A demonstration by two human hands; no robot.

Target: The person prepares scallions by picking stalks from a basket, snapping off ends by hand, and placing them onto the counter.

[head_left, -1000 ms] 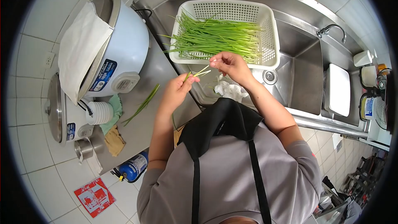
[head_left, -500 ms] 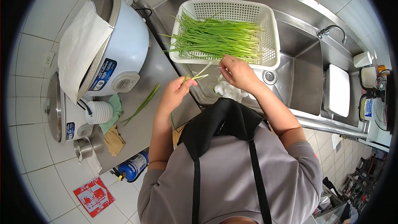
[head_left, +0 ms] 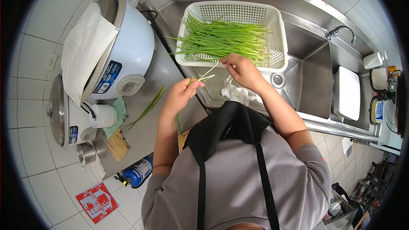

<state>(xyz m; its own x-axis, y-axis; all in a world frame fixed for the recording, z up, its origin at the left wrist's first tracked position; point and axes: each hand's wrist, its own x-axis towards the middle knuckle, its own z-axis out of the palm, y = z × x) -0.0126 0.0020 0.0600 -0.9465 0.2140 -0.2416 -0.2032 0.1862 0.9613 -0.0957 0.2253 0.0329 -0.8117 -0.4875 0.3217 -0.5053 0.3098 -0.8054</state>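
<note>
My left hand is closed around a few chives, whose pale ends fan out toward the right while green leaves hang below the hand. My right hand has its thumb and fingers pinched at the tip of one of those stalks, just in front of the basket. A thick layer of loose chives lies in the white plastic basket. More chives rest in a small bunch on the steel counter, left of my left hand. Crumpled white scraps sit beneath my right hand.
The basket stands at the steel sink, with a tap at the back right. Rice cookers, stacked white cups, and cloths crowd the left counter. A white board is at right.
My right hand has shifted slightly left and its fingertips now meet the tip of a stalk. My left hand stays almost in place with its chives.
</note>
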